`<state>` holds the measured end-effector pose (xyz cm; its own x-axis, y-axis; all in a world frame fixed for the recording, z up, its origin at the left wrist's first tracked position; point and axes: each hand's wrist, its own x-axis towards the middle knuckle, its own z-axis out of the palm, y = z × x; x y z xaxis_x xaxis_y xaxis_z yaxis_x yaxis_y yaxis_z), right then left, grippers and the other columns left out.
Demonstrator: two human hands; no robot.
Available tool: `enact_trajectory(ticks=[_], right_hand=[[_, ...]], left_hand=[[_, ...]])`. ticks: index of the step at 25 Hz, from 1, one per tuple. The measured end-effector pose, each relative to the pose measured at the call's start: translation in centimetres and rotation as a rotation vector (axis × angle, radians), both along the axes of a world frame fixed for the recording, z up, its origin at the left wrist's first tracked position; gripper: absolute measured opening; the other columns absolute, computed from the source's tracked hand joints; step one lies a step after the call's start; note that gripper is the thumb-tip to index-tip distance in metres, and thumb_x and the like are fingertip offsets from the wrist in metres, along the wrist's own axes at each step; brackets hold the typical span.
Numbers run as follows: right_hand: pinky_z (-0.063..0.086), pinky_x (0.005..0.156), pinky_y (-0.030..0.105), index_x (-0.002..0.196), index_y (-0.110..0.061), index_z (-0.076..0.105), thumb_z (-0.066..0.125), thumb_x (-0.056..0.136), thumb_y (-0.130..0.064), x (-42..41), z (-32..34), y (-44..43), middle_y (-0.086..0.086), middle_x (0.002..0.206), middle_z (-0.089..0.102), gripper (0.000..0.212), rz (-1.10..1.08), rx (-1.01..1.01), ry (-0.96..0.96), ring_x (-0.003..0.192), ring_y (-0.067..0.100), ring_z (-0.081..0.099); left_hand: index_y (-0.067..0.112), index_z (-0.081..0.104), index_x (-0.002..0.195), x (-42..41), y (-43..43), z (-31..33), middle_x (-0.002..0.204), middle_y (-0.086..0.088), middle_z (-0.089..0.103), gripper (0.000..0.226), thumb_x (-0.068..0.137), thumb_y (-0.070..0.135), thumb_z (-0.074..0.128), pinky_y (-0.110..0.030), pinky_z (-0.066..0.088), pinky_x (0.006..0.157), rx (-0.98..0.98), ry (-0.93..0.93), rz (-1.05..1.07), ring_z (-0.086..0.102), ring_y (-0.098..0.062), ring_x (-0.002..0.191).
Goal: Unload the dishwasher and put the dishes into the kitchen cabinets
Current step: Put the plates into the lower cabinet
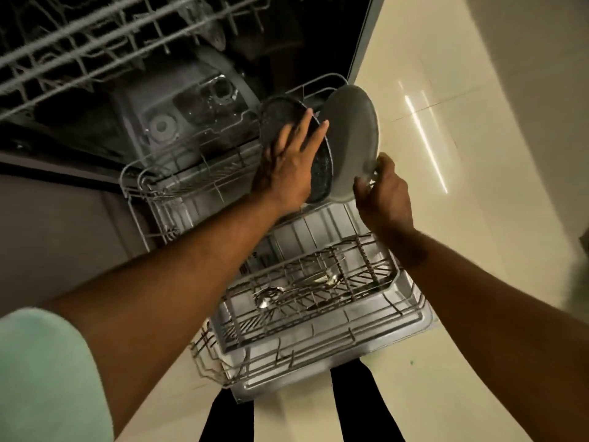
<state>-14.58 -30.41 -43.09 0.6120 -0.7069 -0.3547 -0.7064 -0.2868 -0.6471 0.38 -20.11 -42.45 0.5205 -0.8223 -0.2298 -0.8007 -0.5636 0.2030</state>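
**Both hands on two plates over the pulled-out lower rack**

Head view: The dishwasher [191, 116] stands open, and its lower rack [287, 362] is drawn out over the lowered door [318, 224]. At the far right end of the rack two plates stand on edge, side by side and close together.

The left hand [288, 164] reaches across the rack and lies against the face of the dark speckled plate [275, 111]. Its fingers [302, 129] are straight and a little spread, pointing up over the plate towards the far rim. They press flat on it rather than curl round it. Whether the thumb hooks behind the plate I cannot tell.

The right hand [382, 193] holds the grey plate [350, 132], which is just to the right of the dark one and tilted, its back turned to the camera. Its fingers [387, 164] and thumb pinch the plate's lower right rim, with the rest of the plate rising above and to the left of the hand. The grey plate's bottom edge is at the rack's right side; whether it touches the wires is unclear.

Nearer the camera, several spoons [299, 288] lie flat in the rack's front section, well apart from both hands. The upper rack [95, 43] shows at top left. Cream tiled floor [446, 154] runs along the right. A pale green sleeve [41, 378] covers the left upper arm.
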Motion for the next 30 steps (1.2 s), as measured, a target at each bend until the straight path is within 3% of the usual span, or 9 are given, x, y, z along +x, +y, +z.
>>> enact_trajectory(ticks=[3,6,8,11,15,18,21,26,30], right_hand=[[0.038,0.054,0.018,0.120,-0.006,0.051,0.046,0.101,-0.033,1.1,-1.3,-1.3,0.005,0.101,0.061,0.033,-0.088,0.060,0.008,0.078,0.018,0.055],[0.041,0.051,0.024,0.105,-0.005,0.054,0.044,0.101,-0.035,1.4,-2.0,-1.5,0.003,0.089,0.059,0.032,-0.106,0.035,-0.045,0.072,0.019,0.056],[0.044,0.051,0.027,0.100,-0.006,0.053,0.044,0.101,-0.037,1.4,-2.2,-1.6,0.003,0.085,0.059,0.032,-0.111,0.026,-0.022,0.069,0.018,0.056],[0.050,0.056,0.036,0.101,-0.005,0.055,0.045,0.101,-0.037,1.7,-1.3,-1.6,0.006,0.086,0.061,0.033,-0.141,0.035,0.005,0.072,0.022,0.058],[0.039,0.049,0.021,0.104,-0.004,0.055,0.044,0.102,-0.036,1.4,1.2,-0.6,0.004,0.089,0.059,0.034,-0.161,0.021,-0.005,0.074,0.021,0.056],[0.050,0.055,0.033,0.103,-0.005,0.055,0.045,0.102,-0.035,0.4,3.5,0.6,0.005,0.090,0.061,0.032,-0.189,0.010,-0.052,0.076,0.024,0.060],[0.052,0.063,0.041,0.101,-0.006,0.054,0.045,0.102,-0.032,-0.7,5.4,1.9,0.006,0.088,0.060,0.028,-0.233,-0.007,-0.030,0.076,0.028,0.059],[0.038,0.060,0.036,0.096,-0.007,0.055,0.047,0.099,-0.026,-3.5,8.9,5.6,0.004,0.081,0.056,0.020,-0.413,-0.040,-0.064,0.072,0.024,0.049],[0.029,0.060,0.027,0.093,-0.003,0.052,0.050,0.097,-0.026,-7.1,11.8,10.5,0.010,0.081,0.056,0.023,-0.491,-0.156,-0.028,0.071,0.026,0.046]], left_hand=[[0.029,0.040,0.145,2.0,-3.1,-0.8,0.159,-0.003,0.020,0.057,0.092,0.012,0.054,-0.050,0.028,0.108,0.056,-0.121,-0.135,0.025,-0.033,0.141],[0.026,0.063,0.118,3.3,-3.2,-0.7,0.139,-0.003,0.048,0.032,0.088,0.018,0.059,-0.047,0.030,0.102,-0.026,-0.212,-0.179,0.039,-0.034,0.130],[0.027,0.065,0.113,3.6,-3.0,-0.3,0.134,-0.001,0.052,0.027,0.087,0.020,0.061,-0.046,0.028,0.103,-0.020,-0.255,-0.234,0.037,-0.031,0.132],[0.025,0.069,0.113,4.6,-3.3,1.4,0.126,0.000,0.061,0.025,0.089,0.022,0.063,-0.046,0.020,0.108,0.018,-0.141,-0.289,0.042,-0.024,0.132],[0.032,0.071,0.108,5.6,-2.5,4.1,0.108,0.006,0.068,0.021,0.088,0.029,0.066,-0.041,0.027,0.098,0.074,-0.095,-0.312,0.051,-0.020,0.111],[0.034,0.072,0.107,5.2,-1.3,6.1,0.108,0.009,0.067,0.019,0.090,0.031,0.062,-0.040,0.027,0.095,0.067,-0.056,-0.316,0.049,-0.019,0.111],[0.037,0.072,0.104,5.0,-0.2,8.0,0.106,0.010,0.067,0.019,0.091,0.037,0.060,-0.040,0.031,0.093,0.008,-0.056,-0.282,0.048,-0.020,0.108],[0.033,0.074,0.100,3.2,3.6,13.3,0.098,0.012,0.071,0.017,0.089,0.026,0.064,-0.028,0.021,0.085,-0.213,0.044,-0.105,0.052,-0.013,0.099],[0.029,0.075,0.101,-0.5,9.4,15.1,0.093,0.012,0.072,0.018,0.088,0.020,0.066,-0.027,0.047,0.089,-0.293,0.258,0.226,0.057,-0.009,0.091]])
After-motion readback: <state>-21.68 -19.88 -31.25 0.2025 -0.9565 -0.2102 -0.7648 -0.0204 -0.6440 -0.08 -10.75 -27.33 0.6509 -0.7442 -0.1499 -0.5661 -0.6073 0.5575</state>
